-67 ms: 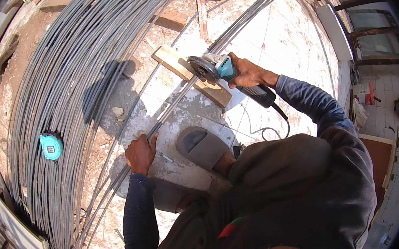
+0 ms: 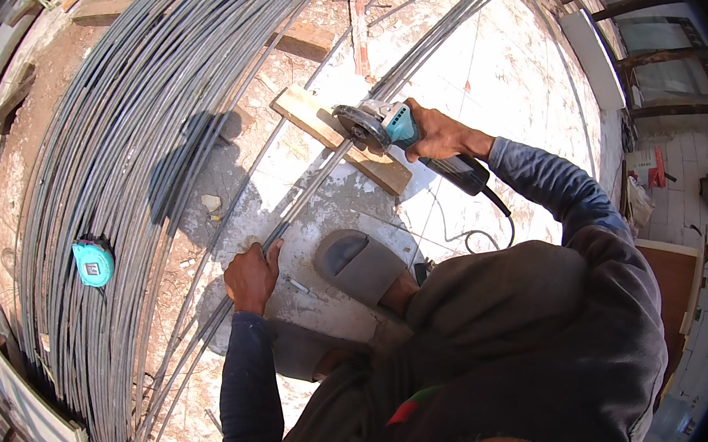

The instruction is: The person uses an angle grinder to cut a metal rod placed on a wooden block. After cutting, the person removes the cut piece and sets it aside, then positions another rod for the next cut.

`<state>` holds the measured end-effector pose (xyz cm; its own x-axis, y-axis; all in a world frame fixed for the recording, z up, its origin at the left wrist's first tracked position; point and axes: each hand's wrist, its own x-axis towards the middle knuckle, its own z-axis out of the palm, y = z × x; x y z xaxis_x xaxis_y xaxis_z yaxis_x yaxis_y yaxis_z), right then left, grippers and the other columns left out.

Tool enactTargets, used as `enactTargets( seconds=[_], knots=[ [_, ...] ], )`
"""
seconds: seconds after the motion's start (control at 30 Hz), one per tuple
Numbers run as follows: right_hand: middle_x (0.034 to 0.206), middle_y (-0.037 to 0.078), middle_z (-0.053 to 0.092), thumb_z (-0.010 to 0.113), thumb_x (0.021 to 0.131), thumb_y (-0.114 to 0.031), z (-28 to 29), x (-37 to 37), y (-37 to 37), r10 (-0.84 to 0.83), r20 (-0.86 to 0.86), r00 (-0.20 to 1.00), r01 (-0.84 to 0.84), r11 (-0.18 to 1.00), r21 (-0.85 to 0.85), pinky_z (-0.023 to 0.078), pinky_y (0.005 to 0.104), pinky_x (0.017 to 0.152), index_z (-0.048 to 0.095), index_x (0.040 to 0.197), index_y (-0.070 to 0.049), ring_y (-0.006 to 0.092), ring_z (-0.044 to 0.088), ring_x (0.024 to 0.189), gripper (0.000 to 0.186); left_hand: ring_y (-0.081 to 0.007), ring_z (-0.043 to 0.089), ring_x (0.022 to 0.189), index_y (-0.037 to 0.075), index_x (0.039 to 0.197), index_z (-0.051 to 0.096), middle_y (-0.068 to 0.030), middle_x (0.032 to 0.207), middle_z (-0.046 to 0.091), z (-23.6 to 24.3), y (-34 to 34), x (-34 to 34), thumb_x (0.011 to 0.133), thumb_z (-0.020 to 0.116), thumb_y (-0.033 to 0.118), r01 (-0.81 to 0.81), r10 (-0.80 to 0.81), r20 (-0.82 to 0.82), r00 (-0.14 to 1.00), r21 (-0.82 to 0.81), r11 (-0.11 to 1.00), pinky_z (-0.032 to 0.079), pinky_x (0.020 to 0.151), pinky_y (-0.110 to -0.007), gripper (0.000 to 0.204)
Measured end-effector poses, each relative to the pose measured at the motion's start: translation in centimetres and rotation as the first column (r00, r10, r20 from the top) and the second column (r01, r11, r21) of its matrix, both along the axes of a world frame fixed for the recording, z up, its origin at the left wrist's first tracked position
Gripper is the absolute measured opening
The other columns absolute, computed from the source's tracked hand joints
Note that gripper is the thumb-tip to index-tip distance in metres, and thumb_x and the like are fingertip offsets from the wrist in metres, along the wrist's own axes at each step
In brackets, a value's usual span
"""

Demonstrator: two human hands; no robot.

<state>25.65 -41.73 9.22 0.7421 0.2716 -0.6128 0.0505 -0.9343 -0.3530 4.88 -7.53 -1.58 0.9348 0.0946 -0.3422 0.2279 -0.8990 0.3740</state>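
My right hand (image 2: 441, 131) is wrapped round a teal and black angle grinder (image 2: 401, 123). Its disc and guard sit over a few thin steel bars (image 2: 315, 182), right where they cross a wooden board (image 2: 383, 171). Closer to me, my left hand (image 2: 252, 276) is closed round the same bars, with the thumb up along them. From the board the bars run on to the far right, their ends lying over the pale floor. Whether the disc touches the steel cannot be made out.
A large bundle of long steel bars (image 2: 102, 204) curves down the left side, with a teal tape measure (image 2: 93, 262) on it. A white marker-like stick (image 2: 299, 285) lies by my sandal (image 2: 360, 265). The grinder's cord (image 2: 503, 231) loops right of my feet. Another wood block (image 2: 303, 41) lies beyond.
The view has shifted very slightly. Both hands keep their grip, and the grinder stays over the bars at the board.
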Motion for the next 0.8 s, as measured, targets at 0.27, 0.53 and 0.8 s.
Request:
enactTargets(
  seconds=[0.27,0.53,0.8],
  knots=[
    [0.115,0.028,0.060,0.076,0.066,-0.010,-0.6,0.1,0.0,-0.005,-0.015,1.000,0.005,1.000,-0.024,0.043,0.0458,0.103,0.034,0.134,0.003,0.0399,0.057,0.113,0.081,-0.0409,0.065,0.061,0.003,0.073,0.065,-0.0231,0.064,0.064,-0.3,0.3,-0.2,0.094,0.054,0.055,-0.004,0.004,0.023,1.000,-0.005,1.000,0.050,0.058,-0.050,0.057],
    [0.126,0.036,0.055,0.077,0.064,-0.017,-0.8,0.2,-0.1,0.017,-0.014,1.000,-0.018,0.998,-0.057,0.043,0.0349,0.104,0.009,0.147,0.017,0.0396,0.055,0.121,0.113,-0.0408,0.065,0.067,0.002,0.075,0.065,-0.0235,0.067,0.064,0.6,0.5,-0.1,0.094,0.053,0.056,-0.018,0.014,-0.049,0.999,-0.067,0.998,0.050,0.063,-0.050,0.058],
    [0.117,0.032,0.060,0.079,0.064,-0.015,-0.2,-0.1,0.8,0.015,0.010,1.000,-0.014,1.000,-0.015,0.046,0.0379,0.099,0.026,0.137,0.016,0.0391,0.058,0.115,0.096,-0.0393,0.064,0.065,0.002,0.073,0.064,-0.0220,0.065,0.063,-0.4,0.5,-0.4,0.094,0.054,0.055,-0.003,0.003,0.013,1.000,-0.063,0.998,0.050,0.061,-0.050,0.058]
  ],
)
